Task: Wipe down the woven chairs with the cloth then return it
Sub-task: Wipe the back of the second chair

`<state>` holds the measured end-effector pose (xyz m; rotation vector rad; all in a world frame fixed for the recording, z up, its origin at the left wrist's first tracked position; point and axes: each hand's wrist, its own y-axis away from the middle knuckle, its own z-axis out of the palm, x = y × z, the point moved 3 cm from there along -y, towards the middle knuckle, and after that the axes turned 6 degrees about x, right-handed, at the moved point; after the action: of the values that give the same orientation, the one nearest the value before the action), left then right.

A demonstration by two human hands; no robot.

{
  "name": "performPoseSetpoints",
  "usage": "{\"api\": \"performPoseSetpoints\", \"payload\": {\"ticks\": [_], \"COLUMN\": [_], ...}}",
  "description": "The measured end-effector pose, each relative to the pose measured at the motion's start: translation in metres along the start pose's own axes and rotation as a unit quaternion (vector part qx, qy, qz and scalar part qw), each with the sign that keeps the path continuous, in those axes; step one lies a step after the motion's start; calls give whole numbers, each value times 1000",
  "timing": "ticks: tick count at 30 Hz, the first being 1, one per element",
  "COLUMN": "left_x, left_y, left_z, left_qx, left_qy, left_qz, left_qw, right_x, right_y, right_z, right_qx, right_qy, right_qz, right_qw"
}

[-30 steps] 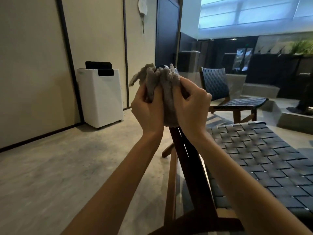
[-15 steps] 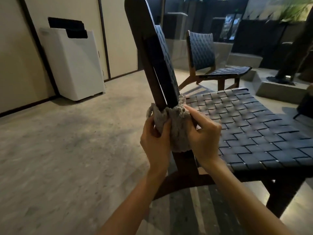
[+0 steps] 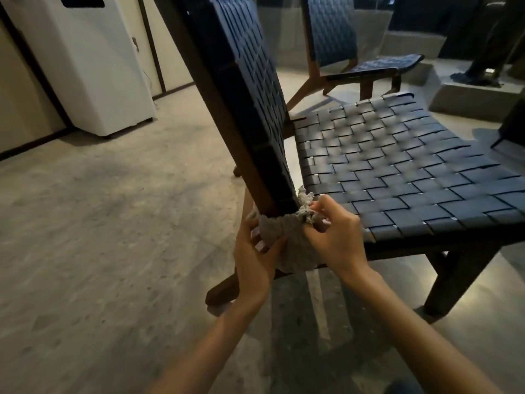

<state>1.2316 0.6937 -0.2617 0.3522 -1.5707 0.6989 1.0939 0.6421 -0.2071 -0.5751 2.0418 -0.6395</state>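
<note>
Your left hand (image 3: 253, 255) and right hand (image 3: 336, 237) grip the cloth (image 3: 287, 240) round the backrest's (image 3: 250, 109) 6 o'clock end, to wipe all sides.

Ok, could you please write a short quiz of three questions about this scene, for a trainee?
1. True or false: the cloth is wrapped round the backrest frame of the near chair, at its foot.
2. The cloth is held by: A) one hand, B) both hands, C) no hand.
3. How many woven chairs are visible?
Key: 1 true. 2 B: left hand and right hand. 3 two, counting the far chair.
</note>
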Motion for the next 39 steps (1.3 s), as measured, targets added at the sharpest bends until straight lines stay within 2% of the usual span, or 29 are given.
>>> {"api": "performPoseSetpoints", "payload": {"ticks": [6, 11, 16, 18, 21, 24, 26, 28, 30, 32, 35, 37, 39], "left_x": [-15, 8, 62, 92, 144, 210, 251, 289, 342, 391, 456, 486, 508], "left_y": [9, 6, 2, 5, 10, 7, 0, -7, -26, -45, -79, -102, -119], "left_z": [5, 2, -2, -7, -12, -8, -5, -2, -5, -10, -22, -31, -38], "left_qx": [15, 12, -5, -47, -119, -225, -323, -368, -364, -353, -359, -375, -412], "left_qy": [-94, -143, -257, -306, -331, -244, -241, -295, -336, -363, -386, -407, -431], "left_qz": [-4, -99, -182, -191, -195, -227, -218, -168, -137, -106, -12, 55, 115], "left_qw": [995, 985, 949, 931, 915, 915, 889, 866, 858, 856, 850, 831, 795], "right_x": [26, 20, -11, -30, -62, -101, -131, -154, -190, -226, -268, -287, -300], "right_y": [-13, -28, -44, -57, -86, -124, -153, -173, -205, -232, -269, -287, -301], "right_z": [4, -6, -37, -58, -96, -141, -170, -192, -218, -237, -255, -263, -268], "right_qx": [-87, -218, -350, -390, -407, -408, -407, -415, -434, -428, -411, -402, -379], "right_qy": [0, -49, 3, 31, 69, 118, 151, 163, 156, 130, 121, 120, 122], "right_qz": [17, 83, 114, 120, 137, 136, 116, 98, 110, 112, 141, 173, 191], "right_qw": [996, 971, 930, 913, 900, 895, 893, 890, 880, 887, 892, 891, 897]}}
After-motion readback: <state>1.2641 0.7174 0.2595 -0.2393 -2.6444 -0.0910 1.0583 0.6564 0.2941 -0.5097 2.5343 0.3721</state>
